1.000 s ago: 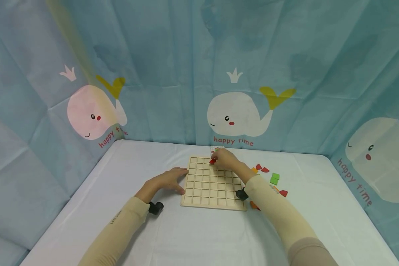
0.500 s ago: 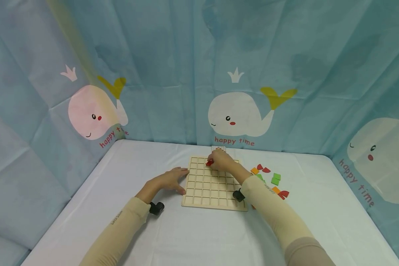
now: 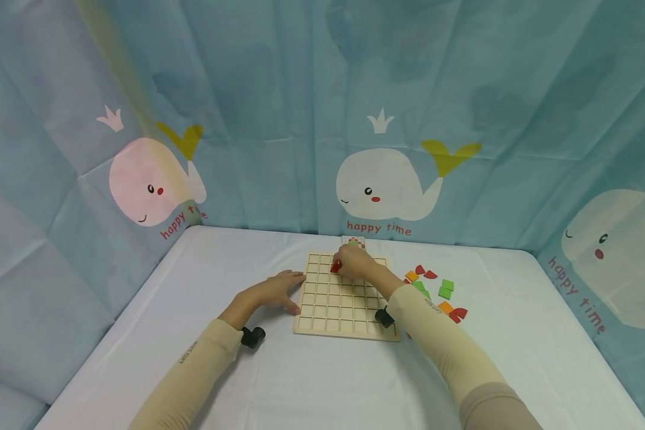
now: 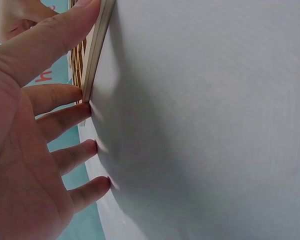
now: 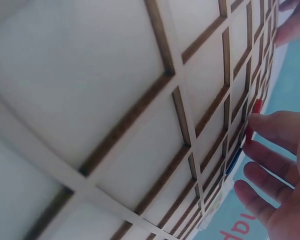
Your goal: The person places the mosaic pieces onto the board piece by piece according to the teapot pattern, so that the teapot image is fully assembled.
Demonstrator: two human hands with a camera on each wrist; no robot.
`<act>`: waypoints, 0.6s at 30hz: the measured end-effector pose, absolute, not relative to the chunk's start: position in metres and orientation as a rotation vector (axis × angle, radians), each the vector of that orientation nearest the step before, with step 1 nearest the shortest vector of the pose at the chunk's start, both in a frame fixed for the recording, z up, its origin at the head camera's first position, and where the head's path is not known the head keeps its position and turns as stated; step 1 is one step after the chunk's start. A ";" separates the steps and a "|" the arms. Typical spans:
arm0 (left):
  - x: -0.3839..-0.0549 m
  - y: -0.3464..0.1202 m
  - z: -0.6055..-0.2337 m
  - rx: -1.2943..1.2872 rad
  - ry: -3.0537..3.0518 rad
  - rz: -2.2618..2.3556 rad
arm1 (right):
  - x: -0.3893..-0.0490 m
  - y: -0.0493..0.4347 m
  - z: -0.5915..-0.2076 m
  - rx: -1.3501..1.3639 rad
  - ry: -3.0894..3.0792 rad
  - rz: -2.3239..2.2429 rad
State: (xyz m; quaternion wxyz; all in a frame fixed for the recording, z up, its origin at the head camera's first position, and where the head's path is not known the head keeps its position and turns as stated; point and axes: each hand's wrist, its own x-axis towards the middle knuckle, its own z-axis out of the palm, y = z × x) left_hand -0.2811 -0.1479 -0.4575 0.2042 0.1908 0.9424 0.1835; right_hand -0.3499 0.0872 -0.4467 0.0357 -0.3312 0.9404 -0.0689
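A wooden grid board [image 3: 322, 325] lies on the table with square cells. My left hand [image 3: 274, 291] rests at its left edge, fingers spread and fairly straight, with thumb and fingertips touching the rim and cloth. Over the board's far rows, my right hand [image 3: 355, 263] pinches a small red piece [image 3: 335, 268] between thumb and index finger. In the right wrist view, red [image 5: 249, 134] shows between those fingertips, low at the grid. A thin blue edge [image 5: 233, 161] shows beside the fingers; its shape cannot be made out. My hand hides some far cells.
A small printed card [image 3: 353, 240] lies behind the board. To the right are scattered loose pieces: green squares [image 3: 445, 289], orange ones [image 3: 445, 307] and red quarter-rounds [image 3: 430, 275], some partly behind my right forearm. A whale-print curtain [image 3: 247, 149] hangs behind the table.
My right hand has moved slightly left and towards me over the far rows, carrying the red piece. More of the loose pieces on the right show now. My left hand stays put.
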 end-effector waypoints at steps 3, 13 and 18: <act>-0.281 -0.148 -0.457 0.549 2.632 0.501 | -0.350 0.087 -0.448 -1.037 2.884 -0.254; -0.279 -0.148 -0.455 0.519 2.631 0.513 | -0.350 0.086 -0.451 -1.005 2.868 -0.326; -0.280 -0.147 -0.456 0.510 2.633 0.512 | -0.350 0.088 -0.453 -1.021 2.868 -0.360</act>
